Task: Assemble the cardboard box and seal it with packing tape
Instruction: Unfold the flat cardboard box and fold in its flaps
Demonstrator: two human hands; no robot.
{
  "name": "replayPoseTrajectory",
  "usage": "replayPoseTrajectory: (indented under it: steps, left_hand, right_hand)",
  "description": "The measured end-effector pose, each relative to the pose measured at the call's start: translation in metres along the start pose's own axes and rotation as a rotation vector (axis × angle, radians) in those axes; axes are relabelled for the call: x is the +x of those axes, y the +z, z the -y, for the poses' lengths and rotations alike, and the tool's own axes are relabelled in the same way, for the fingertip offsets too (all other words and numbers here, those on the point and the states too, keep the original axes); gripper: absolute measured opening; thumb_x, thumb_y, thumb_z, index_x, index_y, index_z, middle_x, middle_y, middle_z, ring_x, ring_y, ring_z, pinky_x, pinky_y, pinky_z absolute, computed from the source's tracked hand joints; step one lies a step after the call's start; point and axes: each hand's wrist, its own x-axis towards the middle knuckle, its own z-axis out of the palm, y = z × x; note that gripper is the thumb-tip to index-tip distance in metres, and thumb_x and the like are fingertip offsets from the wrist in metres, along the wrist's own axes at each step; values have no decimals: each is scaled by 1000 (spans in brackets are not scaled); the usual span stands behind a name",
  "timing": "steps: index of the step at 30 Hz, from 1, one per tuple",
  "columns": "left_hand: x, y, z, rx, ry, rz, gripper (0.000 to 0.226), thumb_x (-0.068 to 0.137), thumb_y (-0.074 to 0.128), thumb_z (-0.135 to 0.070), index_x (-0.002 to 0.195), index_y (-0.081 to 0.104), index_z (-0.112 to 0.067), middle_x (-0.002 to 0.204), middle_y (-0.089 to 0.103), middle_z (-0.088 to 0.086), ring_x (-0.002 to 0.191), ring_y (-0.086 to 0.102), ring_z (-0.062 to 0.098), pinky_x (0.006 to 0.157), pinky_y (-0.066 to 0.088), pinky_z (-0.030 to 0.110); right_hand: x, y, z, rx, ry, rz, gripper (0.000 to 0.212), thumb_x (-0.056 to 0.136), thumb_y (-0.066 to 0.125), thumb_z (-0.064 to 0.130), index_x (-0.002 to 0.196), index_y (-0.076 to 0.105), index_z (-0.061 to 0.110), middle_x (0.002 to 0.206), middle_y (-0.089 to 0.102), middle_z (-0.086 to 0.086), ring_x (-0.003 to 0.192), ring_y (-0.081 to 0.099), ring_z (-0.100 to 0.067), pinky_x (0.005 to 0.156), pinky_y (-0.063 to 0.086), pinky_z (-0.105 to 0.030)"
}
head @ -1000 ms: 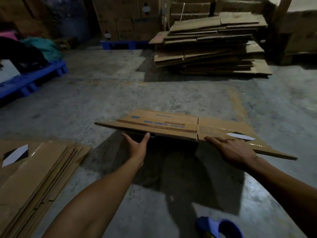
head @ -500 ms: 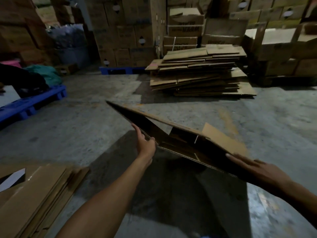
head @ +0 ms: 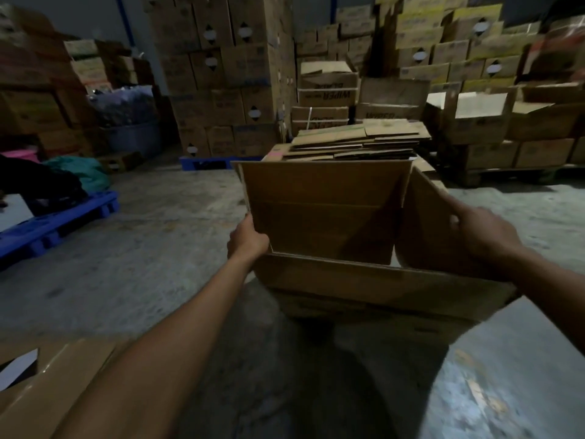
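A brown cardboard box (head: 323, 213) is held up in front of me, opened into a square tube with its hollow inside facing me. My left hand (head: 248, 240) grips its near left corner edge. My right hand (head: 484, 236) is closed over the right side panel from outside. The near flap (head: 364, 280) hangs toward me below the opening. No packing tape is visible.
A pile of flattened cartons (head: 357, 141) lies on the floor behind the box. More flat cartons (head: 47, 388) sit at my lower left. A blue pallet (head: 53, 226) stands at the left. Stacked boxes (head: 221, 74) line the back wall. Grey concrete floor (head: 142, 264) surrounds me.
The flat carton was lifted off the floor, tilted up and spread open into a box shape. Both hands shifted from its near edge to its left corner and right side.
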Motion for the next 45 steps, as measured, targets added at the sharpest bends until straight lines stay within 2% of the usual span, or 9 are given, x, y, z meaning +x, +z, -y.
replayPoseTrajectory:
  steps: [4,8,11,18,22,26,31,38,45]
  left_hand:
    - [15,-40,-25,200,45,144,39,86,60,-12,123,58,-23,115,64,9,103,61,30,91,53,47]
    - [12,-55,-35,422,51,320,31,87,59,-8,117,63,-11,113,65,12,104,62,28,94,53,45]
    - [10,-55,-35,532,82,421,30,90,60,-14,119,62,-9,118,65,13,107,63,27,96,52,43]
    - [9,-47,-35,689,-20,787,131,49,55,-95,155,15,-29,162,19,8,144,28,34,116,23,55]
    - [1,-52,-35,587,-228,1021,145,35,78,-81,153,20,-21,157,27,14,139,36,36,115,29,51]
    - [-16,-44,-7,642,-145,1113,99,76,51,-69,155,5,-30,163,4,10,145,23,35,110,29,37]
    - [-40,-36,-1,658,156,1114,93,77,37,-80,153,5,-38,164,-1,3,149,10,28,119,13,48]
    - [-96,-32,-69,309,382,1116,74,79,39,-76,145,35,-42,153,38,-7,134,43,19,111,35,49]
    - [-140,26,-85,470,987,861,63,96,54,-14,149,30,-38,124,64,2,92,63,7,81,56,33]
  right_hand:
    - [28,-26,13,70,189,129,62,97,44,15,148,22,42,114,57,-18,87,58,-28,72,53,-43]
    - [34,-18,18,109,342,259,37,91,52,6,128,52,13,86,54,-10,80,55,-26,77,50,-42]
    - [28,0,11,79,389,250,45,90,53,10,132,47,23,89,56,-10,86,60,-30,82,53,-48]
    - [21,-6,27,333,389,238,51,100,37,40,145,36,15,121,56,-24,103,56,-36,80,44,-43]
    - [15,-10,37,357,373,252,54,101,28,45,147,34,18,138,48,-24,126,46,-39,100,38,-49]
    - [18,-10,53,330,365,271,54,102,29,41,149,31,14,145,41,-22,132,40,-38,106,34,-49]
    - [17,-8,61,211,381,281,54,99,41,34,149,28,17,134,51,-21,117,53,-37,89,45,-46]
    - [16,-8,59,120,318,339,61,91,56,16,146,29,17,130,51,-21,114,53,-37,86,45,-42]
    - [16,-30,47,510,444,408,49,97,41,7,142,42,27,109,55,-13,91,59,-30,63,48,-37]
